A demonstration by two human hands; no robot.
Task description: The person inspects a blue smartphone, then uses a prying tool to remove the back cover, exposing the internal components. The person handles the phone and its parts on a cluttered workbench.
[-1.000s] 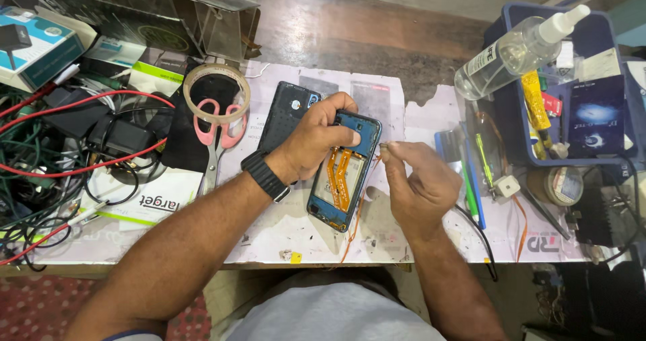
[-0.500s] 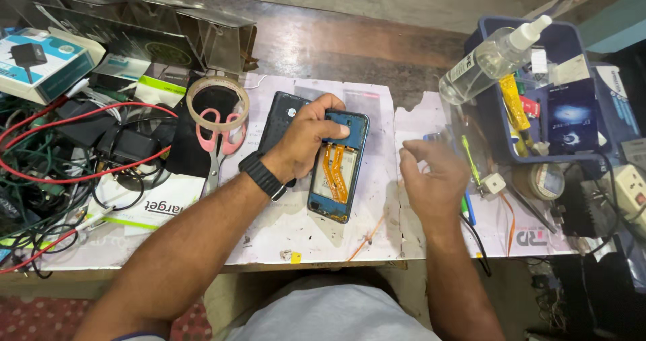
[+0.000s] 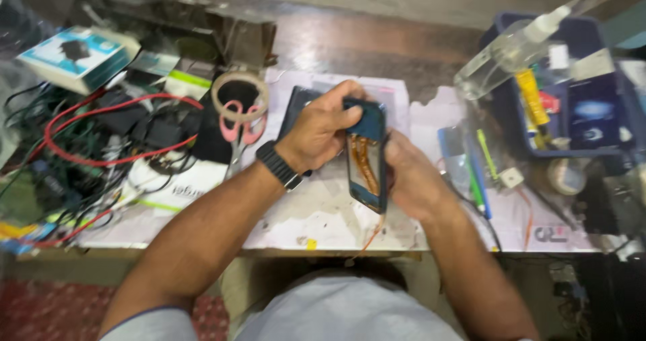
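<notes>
The opened phone (image 3: 367, 156), flat on the tabletop (image 3: 316, 213) half a second ago, is now lifted and tilted on edge. The right hand (image 3: 410, 176), earlier apart, now grips its side.

A ring of pale tape (image 3: 240, 95) lies on the paper-covered worktable (image 3: 316, 213), with pink-handled scissors (image 3: 242, 133) just below it. Left of the tape sprawl tangled red and black cables (image 3: 101, 146). Far right sits a dark blue plastic tray (image 3: 585, 85), a clear spray bottle (image 3: 511, 55) leaning at its left edge.
</notes>
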